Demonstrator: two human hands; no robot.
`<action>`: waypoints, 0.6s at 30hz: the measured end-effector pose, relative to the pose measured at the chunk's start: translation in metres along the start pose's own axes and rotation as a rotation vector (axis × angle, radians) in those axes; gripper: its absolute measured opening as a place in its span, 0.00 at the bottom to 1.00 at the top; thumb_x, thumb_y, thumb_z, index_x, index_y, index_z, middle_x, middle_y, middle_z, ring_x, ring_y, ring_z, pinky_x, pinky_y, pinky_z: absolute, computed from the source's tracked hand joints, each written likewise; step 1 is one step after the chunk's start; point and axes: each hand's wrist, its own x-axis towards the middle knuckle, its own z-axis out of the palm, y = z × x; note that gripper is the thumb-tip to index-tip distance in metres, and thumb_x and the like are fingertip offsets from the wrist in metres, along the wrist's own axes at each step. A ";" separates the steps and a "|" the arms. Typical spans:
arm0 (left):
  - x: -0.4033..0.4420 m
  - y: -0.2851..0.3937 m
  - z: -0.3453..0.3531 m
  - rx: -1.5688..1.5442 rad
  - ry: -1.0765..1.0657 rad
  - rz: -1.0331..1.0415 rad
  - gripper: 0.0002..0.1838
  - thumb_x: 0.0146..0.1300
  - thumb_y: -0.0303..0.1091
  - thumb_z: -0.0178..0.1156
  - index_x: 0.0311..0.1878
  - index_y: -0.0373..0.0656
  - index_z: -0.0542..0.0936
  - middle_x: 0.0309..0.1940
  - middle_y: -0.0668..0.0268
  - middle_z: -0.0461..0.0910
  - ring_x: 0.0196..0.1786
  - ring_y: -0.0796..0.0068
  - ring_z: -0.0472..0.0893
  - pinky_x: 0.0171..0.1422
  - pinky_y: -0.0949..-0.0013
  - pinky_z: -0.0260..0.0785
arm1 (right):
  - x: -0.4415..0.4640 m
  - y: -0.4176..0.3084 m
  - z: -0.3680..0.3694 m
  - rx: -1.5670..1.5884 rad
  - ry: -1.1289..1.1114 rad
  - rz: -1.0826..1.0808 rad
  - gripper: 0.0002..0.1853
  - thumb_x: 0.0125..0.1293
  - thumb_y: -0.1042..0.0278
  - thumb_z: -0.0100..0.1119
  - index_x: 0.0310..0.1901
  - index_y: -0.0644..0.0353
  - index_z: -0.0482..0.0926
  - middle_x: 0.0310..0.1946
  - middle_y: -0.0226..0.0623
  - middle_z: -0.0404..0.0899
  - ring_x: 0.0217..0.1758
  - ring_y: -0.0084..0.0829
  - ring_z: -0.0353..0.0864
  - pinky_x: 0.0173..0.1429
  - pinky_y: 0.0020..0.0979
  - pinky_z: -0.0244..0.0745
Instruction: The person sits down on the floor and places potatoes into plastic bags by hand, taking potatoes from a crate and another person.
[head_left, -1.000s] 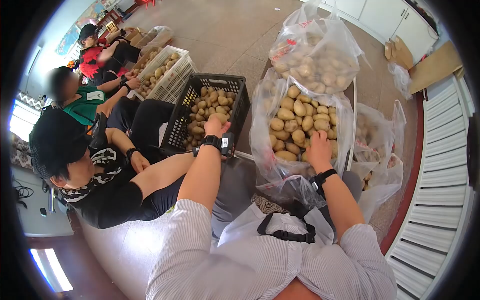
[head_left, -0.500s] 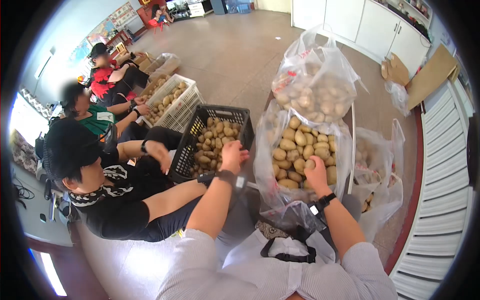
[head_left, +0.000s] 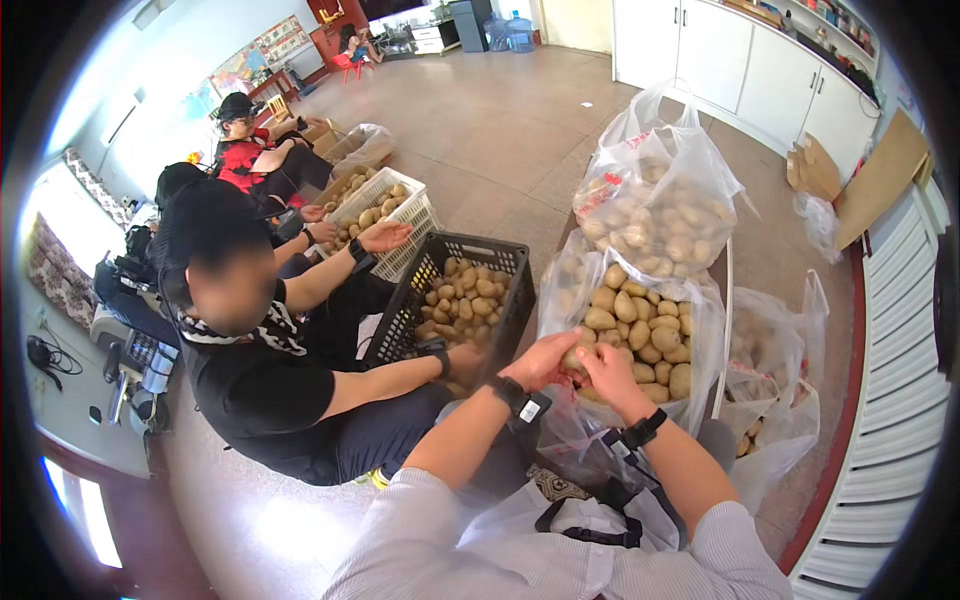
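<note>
While the left hand (head_left: 541, 364) and right hand (head_left: 612, 380) curl their fingers around one potato (head_left: 576, 356) between them, a loosened grip could let it slip and drop. Pale brown and mostly covered, it sits with the open plastic bag (head_left: 708, 345) toward two o'clock and the black crate (head_left: 516, 305) toward ten.

A worktop (head_left: 722, 268), mostly hidden, bears 2 plastic bags: a rear bag (head_left: 655, 210) and, towards the wearer, a front bag (head_left: 562, 290). To its right, more bags (head_left: 770, 400) sit on the tan floor (head_left: 490, 150). Farther off, the floor carries a white scrap (head_left: 587, 104), a red chair (head_left: 350, 66) and 2 blue jugs (head_left: 520, 38).
</note>
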 end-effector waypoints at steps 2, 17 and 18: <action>0.005 -0.007 -0.010 0.016 -0.035 0.006 0.18 0.73 0.50 0.53 0.53 0.46 0.76 0.35 0.67 0.83 0.26 0.72 0.82 0.25 0.72 0.68 | 0.009 0.021 -0.002 -0.309 0.065 -0.067 0.19 0.69 0.56 0.61 0.46 0.67 0.79 0.32 0.37 0.81 0.29 0.29 0.81 0.35 0.30 0.77; 0.012 0.007 -0.077 -0.433 0.340 0.199 0.13 0.73 0.44 0.54 0.47 0.44 0.77 0.36 0.62 0.81 0.31 0.63 0.79 0.31 0.64 0.72 | -0.024 0.054 -0.089 -0.949 0.604 -0.250 0.23 0.62 0.58 0.63 0.53 0.65 0.74 0.53 0.52 0.75 0.59 0.54 0.72 0.66 0.49 0.64; 0.009 0.008 -0.085 -0.470 0.371 0.220 0.14 0.73 0.43 0.54 0.51 0.43 0.75 0.42 0.60 0.80 0.34 0.60 0.79 0.35 0.63 0.74 | -0.026 0.054 -0.094 -0.968 0.606 -0.189 0.23 0.62 0.59 0.62 0.54 0.65 0.73 0.55 0.53 0.74 0.60 0.54 0.71 0.67 0.49 0.64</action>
